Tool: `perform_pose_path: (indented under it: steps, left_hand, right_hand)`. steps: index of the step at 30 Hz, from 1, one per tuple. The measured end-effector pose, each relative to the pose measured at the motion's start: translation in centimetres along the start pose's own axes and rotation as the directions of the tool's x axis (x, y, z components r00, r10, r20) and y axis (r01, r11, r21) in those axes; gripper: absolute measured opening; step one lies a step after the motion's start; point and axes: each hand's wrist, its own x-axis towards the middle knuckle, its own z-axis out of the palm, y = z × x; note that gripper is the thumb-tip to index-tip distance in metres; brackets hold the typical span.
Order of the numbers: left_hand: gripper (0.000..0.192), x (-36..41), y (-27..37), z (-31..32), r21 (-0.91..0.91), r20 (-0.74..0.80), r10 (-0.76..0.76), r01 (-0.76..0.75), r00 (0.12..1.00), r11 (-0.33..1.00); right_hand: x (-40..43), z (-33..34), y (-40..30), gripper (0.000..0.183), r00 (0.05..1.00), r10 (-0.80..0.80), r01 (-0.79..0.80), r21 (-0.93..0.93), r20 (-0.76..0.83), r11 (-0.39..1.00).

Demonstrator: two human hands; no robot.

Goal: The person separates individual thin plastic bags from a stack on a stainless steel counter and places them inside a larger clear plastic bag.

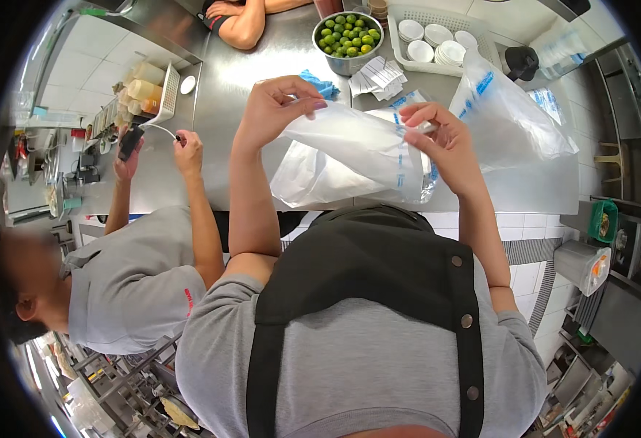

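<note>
Above a steel table (pixel 216 186), both my hands hold a white translucent plastic bag (pixel 347 131) with blue print near one end. My left hand (pixel 282 107) pinches one corner between thumb and fingers. At the printed end, my right hand (pixel 438 142) grips the edge with thumb and fingertips. Beneath it lies more white plastic (pixel 309 175), and I cannot tell whether that is a separate bag. A further white plastic bag (pixel 509 120) with blue print stands loosely crumpled to the right of my right hand.
A steel pot of green limes (pixel 349 68), a white basket (pixel 484 65) of small white dishes, paper slips (pixel 378 78) and a blue cloth (pixel 319 85) are at the back. A co-worker (pixel 134 279) at my left holds a black device (pixel 130 143) with a cable. Another person's arm (pixel 243 27) rests across the table.
</note>
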Motion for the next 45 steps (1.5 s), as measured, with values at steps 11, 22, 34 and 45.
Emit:
perform_pose_path:
  steps: [11,22,34,45]
  left_hand:
    - [0.006,-0.8,-1.1,-1.2,-0.081,-0.006,0.006,-0.006,1.0,0.997]
    - [0.01,-0.2,-2.2,-4.8,-0.277,-0.628,0.019,-0.246,0.778,0.929]
    - [0.013,-0.1,-12.6,-5.6,-0.516,-0.802,-0.386,-0.204,0.456,0.832]
    - [0.047,0.4,-17.7,-6.0,-0.3,-0.898,-0.286,0.011,0.334,0.954]
  right_hand:
    - [1.3,-0.5,0.1,0.016,0.983,0.12,-0.116,0.038,-0.138,0.993]
    - [0.9,-2.3,7.0,0.071,0.904,0.359,-0.3,-0.253,0.233,0.92]
    - [-1.3,0.2,10.4,0.063,0.875,0.369,-0.424,0.128,0.314,0.896]
    - [-0.1,2.2,15.1,0.017,0.868,0.496,-0.497,0.051,0.019,0.866]
